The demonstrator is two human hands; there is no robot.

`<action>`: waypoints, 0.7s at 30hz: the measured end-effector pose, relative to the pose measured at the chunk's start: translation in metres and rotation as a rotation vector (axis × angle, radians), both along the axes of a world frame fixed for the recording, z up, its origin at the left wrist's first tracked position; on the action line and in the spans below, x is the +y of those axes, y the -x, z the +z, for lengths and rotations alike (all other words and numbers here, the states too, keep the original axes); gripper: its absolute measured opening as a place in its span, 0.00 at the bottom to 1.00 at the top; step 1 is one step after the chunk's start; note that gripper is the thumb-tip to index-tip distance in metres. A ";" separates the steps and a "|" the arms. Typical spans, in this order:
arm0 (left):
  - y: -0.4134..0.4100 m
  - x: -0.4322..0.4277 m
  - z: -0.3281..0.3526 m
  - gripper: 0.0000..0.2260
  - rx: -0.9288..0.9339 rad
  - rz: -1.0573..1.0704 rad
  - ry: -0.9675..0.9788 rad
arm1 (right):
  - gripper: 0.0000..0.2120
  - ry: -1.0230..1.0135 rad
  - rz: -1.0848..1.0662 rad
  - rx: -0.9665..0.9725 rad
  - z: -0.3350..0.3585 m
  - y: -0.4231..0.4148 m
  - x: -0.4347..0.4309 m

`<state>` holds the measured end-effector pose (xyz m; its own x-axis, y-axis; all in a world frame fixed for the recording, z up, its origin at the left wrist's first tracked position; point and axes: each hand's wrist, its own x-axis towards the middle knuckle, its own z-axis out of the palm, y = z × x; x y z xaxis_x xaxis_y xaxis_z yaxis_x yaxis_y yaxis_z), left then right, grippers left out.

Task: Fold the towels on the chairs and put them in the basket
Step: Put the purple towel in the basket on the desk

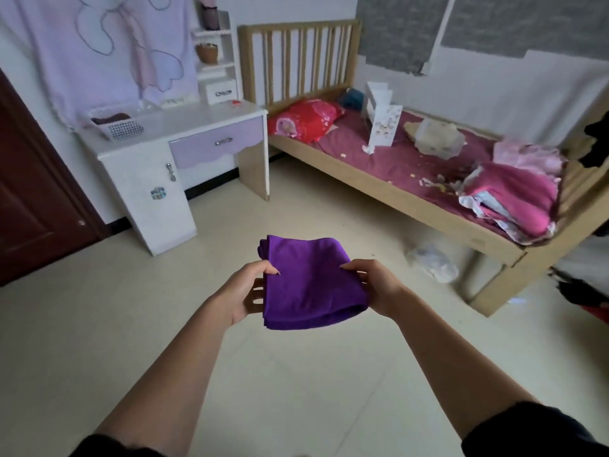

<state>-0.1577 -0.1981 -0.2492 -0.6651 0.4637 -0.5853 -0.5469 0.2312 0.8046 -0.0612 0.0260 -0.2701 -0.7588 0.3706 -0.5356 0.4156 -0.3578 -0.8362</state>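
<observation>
While both hands hold it out over the floor, the purple towel (313,282) is already folded into a thick square, so the folding step looks finished and delivery is what remains. The left hand (245,291) pinches its left edge, thumb on top and fingers beneath; the right hand (375,286) grips the right edge the same way. The basket (120,122) sits far left on the white desk (197,122), with a dark cloth already in it. Next comes carrying the towel there level, so the layers don't slip. Open floor lies between; the bed (395,179) and a crumpled plastic bag (431,262) lie off to the right.
</observation>
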 end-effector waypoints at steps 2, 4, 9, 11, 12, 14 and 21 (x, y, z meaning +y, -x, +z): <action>0.040 -0.003 -0.001 0.03 -0.015 0.052 0.008 | 0.13 0.016 0.049 -0.020 -0.003 0.051 0.001; 0.082 -0.009 -0.005 0.03 -0.023 0.106 0.002 | 0.14 0.016 0.094 -0.028 -0.006 0.102 -0.003; 0.182 -0.034 -0.021 0.05 -0.036 0.187 -0.004 | 0.19 0.055 0.177 -0.054 -0.022 0.221 -0.024; 0.218 -0.044 -0.023 0.07 -0.034 0.215 -0.010 | 0.19 0.062 0.199 -0.048 -0.025 0.263 -0.033; 0.253 -0.056 -0.026 0.07 -0.021 0.234 -0.018 | 0.18 0.079 0.216 -0.039 -0.028 0.300 -0.043; 0.312 -0.076 -0.025 0.09 -0.025 0.264 -0.002 | 0.17 0.068 0.242 -0.032 -0.026 0.362 -0.065; 0.468 -0.134 -0.008 0.08 -0.021 0.321 -0.006 | 0.16 0.080 0.286 -0.029 -0.004 0.524 -0.124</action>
